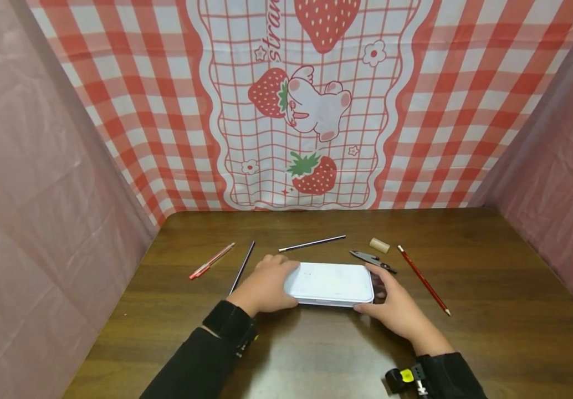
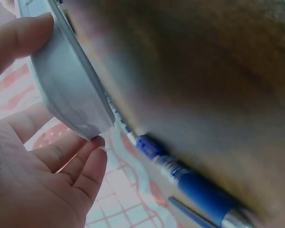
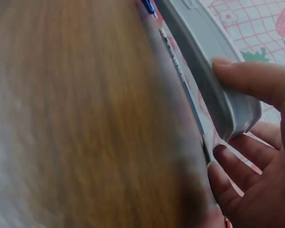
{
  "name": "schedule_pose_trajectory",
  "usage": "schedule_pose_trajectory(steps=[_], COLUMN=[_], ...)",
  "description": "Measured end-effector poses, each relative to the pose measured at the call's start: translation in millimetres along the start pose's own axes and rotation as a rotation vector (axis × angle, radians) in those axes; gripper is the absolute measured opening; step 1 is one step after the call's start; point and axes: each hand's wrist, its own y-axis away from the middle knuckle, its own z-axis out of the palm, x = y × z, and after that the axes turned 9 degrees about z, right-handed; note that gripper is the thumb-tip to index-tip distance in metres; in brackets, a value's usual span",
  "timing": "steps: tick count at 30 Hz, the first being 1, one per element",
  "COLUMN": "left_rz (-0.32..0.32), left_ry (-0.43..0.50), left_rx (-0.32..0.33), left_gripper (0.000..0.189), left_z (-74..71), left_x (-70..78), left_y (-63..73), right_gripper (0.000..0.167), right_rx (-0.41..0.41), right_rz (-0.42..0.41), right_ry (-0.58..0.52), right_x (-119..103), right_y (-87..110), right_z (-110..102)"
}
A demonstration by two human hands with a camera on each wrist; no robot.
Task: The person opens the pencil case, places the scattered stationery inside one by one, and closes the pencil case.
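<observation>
A white plastic box (image 1: 330,284) with rounded corners is held between both hands, a little above the table. My left hand (image 1: 268,284) grips its left end, thumb on the near side and fingers at the far side. At the other end, my right hand (image 1: 391,299) holds it the same way. In the left wrist view the left thumb presses the box's side wall (image 2: 66,71), and a blue pen (image 2: 199,190) lies beyond. The right wrist view shows the right thumb on the box (image 3: 218,71). Whatever the box contains is hidden.
Around the box on the wooden table (image 1: 316,354) lie a pink pen (image 1: 211,261), a dark pencil (image 1: 312,244), a metal drawing compass (image 1: 372,260), a tan cylinder (image 1: 379,245) and a red pencil (image 1: 423,280). A checked strawberry cloth (image 1: 167,111) hangs behind.
</observation>
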Motion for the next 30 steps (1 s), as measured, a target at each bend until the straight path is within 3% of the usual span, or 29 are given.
schedule_pose_trajectory(steps=[6,18,27,30], left_rz=[-0.010,0.025,0.068,0.103], left_ry=[0.131,0.275,0.258,0.241], left_rx=[0.033,0.100,0.079,0.080], left_gripper=[0.084,0.083,0.078,0.077], left_z=[-14.5,-36.4,-46.0,-44.0], left_x=[3.4,19.9,33.2,36.9], left_y=[12.8,43.6,63.5,68.0], right_gripper=[0.093,0.093,0.088,0.076], right_rx=[0.023,-0.055,-0.311,-0.406], right_rz=[-0.027,-0.075,-0.171,-0.234], right_ry=[-0.161,-0.876,-1.058,-1.112], right_x=[-6,-32,-23,-14], right_y=[9.7,28.4,43.9,49.7], right_z=[1,17,28,33])
